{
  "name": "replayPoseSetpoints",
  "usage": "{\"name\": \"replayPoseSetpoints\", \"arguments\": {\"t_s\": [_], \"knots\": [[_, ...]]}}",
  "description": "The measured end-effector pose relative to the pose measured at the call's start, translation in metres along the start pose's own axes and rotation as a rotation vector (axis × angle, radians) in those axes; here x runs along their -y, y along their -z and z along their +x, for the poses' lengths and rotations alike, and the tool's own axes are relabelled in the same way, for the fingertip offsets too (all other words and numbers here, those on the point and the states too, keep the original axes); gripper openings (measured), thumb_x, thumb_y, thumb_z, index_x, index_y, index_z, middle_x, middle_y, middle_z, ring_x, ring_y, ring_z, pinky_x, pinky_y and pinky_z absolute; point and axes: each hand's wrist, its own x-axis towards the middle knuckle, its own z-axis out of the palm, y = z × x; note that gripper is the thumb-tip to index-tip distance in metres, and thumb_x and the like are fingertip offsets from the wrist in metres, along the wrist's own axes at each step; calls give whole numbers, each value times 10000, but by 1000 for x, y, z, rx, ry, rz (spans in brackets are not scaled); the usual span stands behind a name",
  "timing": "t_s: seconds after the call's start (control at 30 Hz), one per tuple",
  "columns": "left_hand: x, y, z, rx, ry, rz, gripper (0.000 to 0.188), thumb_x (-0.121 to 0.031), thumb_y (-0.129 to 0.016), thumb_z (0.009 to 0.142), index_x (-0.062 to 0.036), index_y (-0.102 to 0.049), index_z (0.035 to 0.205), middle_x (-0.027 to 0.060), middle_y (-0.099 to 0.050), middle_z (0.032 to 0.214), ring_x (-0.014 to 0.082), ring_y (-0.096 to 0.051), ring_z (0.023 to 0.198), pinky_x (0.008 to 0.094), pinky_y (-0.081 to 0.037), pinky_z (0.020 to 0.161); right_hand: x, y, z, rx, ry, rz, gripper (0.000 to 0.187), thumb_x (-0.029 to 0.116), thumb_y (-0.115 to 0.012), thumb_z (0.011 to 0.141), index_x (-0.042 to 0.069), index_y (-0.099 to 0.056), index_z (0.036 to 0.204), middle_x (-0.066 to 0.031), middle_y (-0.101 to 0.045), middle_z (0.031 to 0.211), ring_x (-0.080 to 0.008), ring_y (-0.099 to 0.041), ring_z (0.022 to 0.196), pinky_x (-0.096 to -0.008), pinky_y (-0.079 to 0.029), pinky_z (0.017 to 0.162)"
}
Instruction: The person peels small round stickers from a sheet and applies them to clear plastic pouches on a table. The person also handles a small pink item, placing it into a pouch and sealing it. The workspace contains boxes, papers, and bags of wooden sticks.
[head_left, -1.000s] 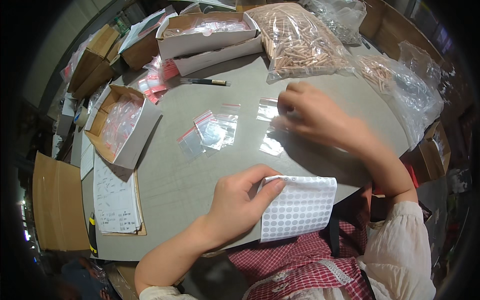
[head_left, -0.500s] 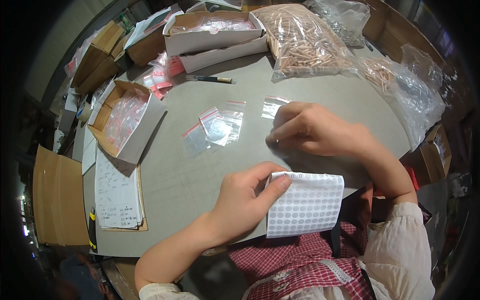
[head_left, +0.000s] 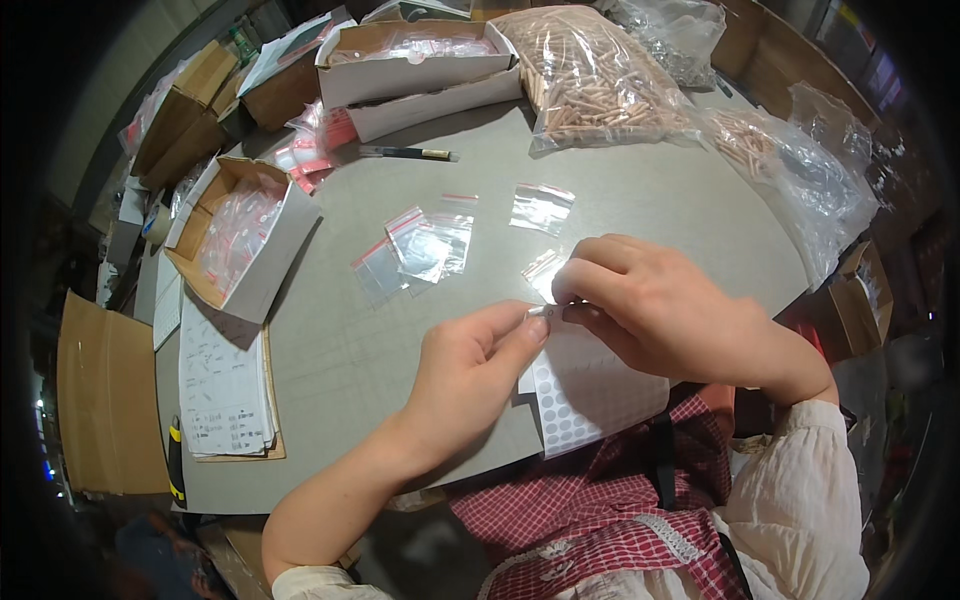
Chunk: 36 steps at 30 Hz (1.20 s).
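Observation:
My left hand [head_left: 470, 365] grips a white sheet of round grey stickers [head_left: 572, 405] by its top left corner, thumb on the front. The sheet hangs over the table's near edge, its lower part bent. At the sheet's top edge, my right hand [head_left: 650, 300] has thumb and forefinger pinched together, and its shadow falls across the stickers. Whether a single sticker is between those fingertips is too small to tell. Just beyond the right fingers lies a small clear zip bag [head_left: 540, 268], partly covered by them. Another zip bag [head_left: 542, 208] lies farther off, and several overlapping zip bags [head_left: 425, 245] are to the left.
An open white box of small bags [head_left: 285, 245] stands at left, above papers on a clipboard [head_left: 228, 400]. A black pen [head_left: 410, 153] lies near stacked white boxes [head_left: 430, 105]. Large bags of wooden dowels [head_left: 600, 85] fill the back right. A yellow-black cutter [head_left: 177, 460] sits at the left edge.
My right hand has come from the tabletop toward me to the sheet's top edge. The sheet has tilted and risen slightly. A zip bag now shows beyond my right fingers.

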Motion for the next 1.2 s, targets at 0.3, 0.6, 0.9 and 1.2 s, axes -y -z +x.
{"name": "replayPoseSetpoints", "arguments": {"t_s": [0.3, 0.6, 0.9, 1.2], "knots": [[-2, 12, 5, 51, 107, -1, 278, -190, -574, 1067, 56, -682, 1138, -28, -662, 949, 34, -556, 858, 218, -466, 754, 5, -2, -8, -104, 51, -16, 162, 6, -658, 837, 48, -607, 985, -121, -619, 909, -342, -641, 860, -439, -530, 723], [2, 0, 1, -5, -42, 107, 269, -218, -615, 1030, 38, -655, 954, 28, -520, 685, 69, -437, 653, 292, -385, 588, -83, 10, 66, 93, -317, 87, 237, 182, -690, 855, -45, -697, 924, -206, -691, 784, -316, -668, 707, -422, -514, 680], [-8, 3, -3, 3, -17, 172, 253, -197, -642, 1013, 37, -678, 1102, 39, -685, 818, 60, -575, 791, 258, -491, 714, -93, 19, 73, 143, -382, -304, 205, 165, -751, 852, -2, -659, 929, -152, -685, 815, -294, -673, 769, -407, -523, 703], [-8, 3, -1, -13, -47, 156, 205, -182, -614, 1024, 21, -617, 1050, 2, -630, 768, 49, -532, 748, 261, -459, 665, -94, -27, 79, -87, 1, -149, 176, 82, -681, 847, -24, -582, 947, -204, -699, 867, -404, -686, 834, -478, -536, 737]]}}
